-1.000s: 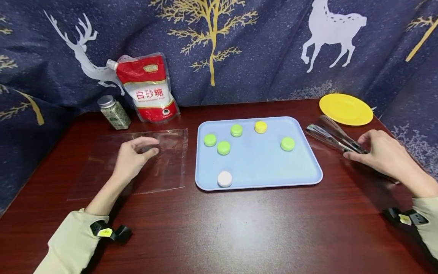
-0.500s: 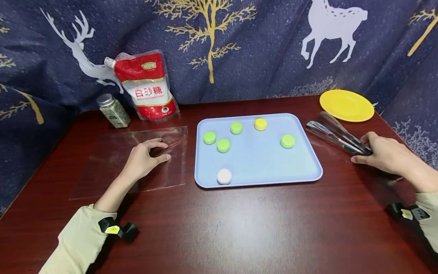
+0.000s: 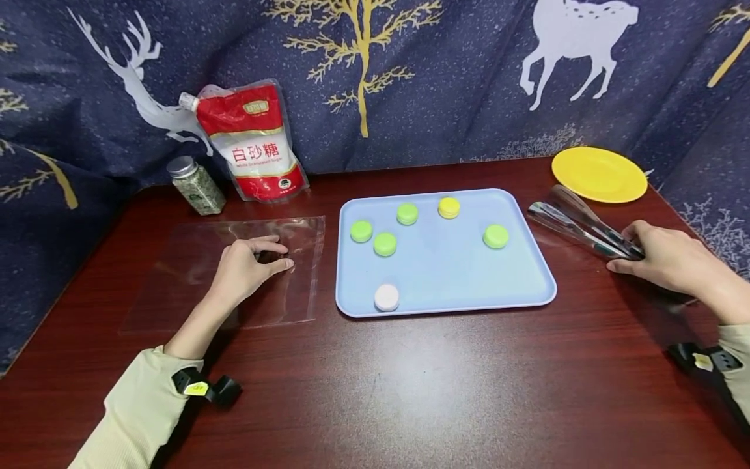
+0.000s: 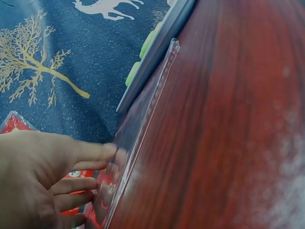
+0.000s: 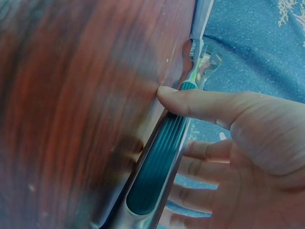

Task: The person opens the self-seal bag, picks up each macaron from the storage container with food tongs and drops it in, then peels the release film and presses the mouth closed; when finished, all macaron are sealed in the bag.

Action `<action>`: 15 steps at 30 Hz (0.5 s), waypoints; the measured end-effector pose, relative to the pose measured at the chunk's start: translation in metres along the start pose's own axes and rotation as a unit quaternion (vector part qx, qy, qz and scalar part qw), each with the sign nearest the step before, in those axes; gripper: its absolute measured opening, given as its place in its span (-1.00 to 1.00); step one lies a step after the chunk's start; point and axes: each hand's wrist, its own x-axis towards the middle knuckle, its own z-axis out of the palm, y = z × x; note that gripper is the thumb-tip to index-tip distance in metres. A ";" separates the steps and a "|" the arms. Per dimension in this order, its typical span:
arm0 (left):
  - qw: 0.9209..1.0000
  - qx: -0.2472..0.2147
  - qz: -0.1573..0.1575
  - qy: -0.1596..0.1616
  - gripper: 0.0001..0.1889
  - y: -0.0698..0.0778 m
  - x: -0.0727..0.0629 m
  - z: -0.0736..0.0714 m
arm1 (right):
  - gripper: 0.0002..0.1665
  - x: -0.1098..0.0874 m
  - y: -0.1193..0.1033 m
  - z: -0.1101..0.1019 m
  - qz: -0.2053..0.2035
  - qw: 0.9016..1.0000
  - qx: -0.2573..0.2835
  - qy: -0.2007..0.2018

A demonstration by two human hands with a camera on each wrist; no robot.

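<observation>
In the head view my left hand (image 3: pixel 246 267) rests over a clear plastic sheet (image 3: pixel 299 293) lying flat on the table. Its thumb and fingers are spread apart, and in the left wrist view the fingertips (image 4: pixel 108 151) touch or nearly touch the sheet. On the right, my right hand (image 3: pixel 674 260) holds metal tongs (image 3: pixel 577 225), which lie on the table pointing toward the back left. The right wrist view shows the thumb across the dark green ribbed grip (image 5: pixel 162 157), with the fingers on the other side. Those fingers are partly hidden in the head view.
Between the hands lies a light blue tray (image 3: pixel 457 286) with several green macarons (image 3: pixel 385 244), a yellow macaron (image 3: pixel 448 208) and a white macaron (image 3: pixel 386 298). Behind stand a spice jar (image 3: pixel 198 185) and a sugar pouch (image 3: pixel 254 143). A yellow plate (image 3: pixel 599 174) sits at the back right.
My left hand has moved rightward over the plastic sheet, then stayed. The right hand has settled on the tongs, shifting slightly right along the handle. The head view has tilted a little.
</observation>
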 end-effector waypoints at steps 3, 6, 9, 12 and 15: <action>1.000 0.005 0.002 -0.017 -0.63 0.001 0.000 -0.001 | -0.36 0.001 0.002 0.002 -0.001 1.000 0.001 0.005; 1.000 0.008 0.007 -0.030 -0.62 0.002 0.000 -0.001 | -0.35 0.002 0.003 0.004 0.000 1.000 -0.002 0.005; 0.999 0.009 0.018 -0.025 -0.69 0.002 -0.001 -0.001 | -0.34 0.002 0.004 0.004 -0.002 1.000 -0.007 0.001; 0.999 0.010 0.029 -0.015 -0.76 0.003 -0.001 -0.001 | -0.34 0.003 0.004 0.004 -0.006 1.000 -0.012 0.004; 0.999 0.012 0.032 -0.008 -0.81 0.003 -0.002 -0.001 | -0.35 0.002 0.004 0.003 -0.009 1.000 -0.015 0.002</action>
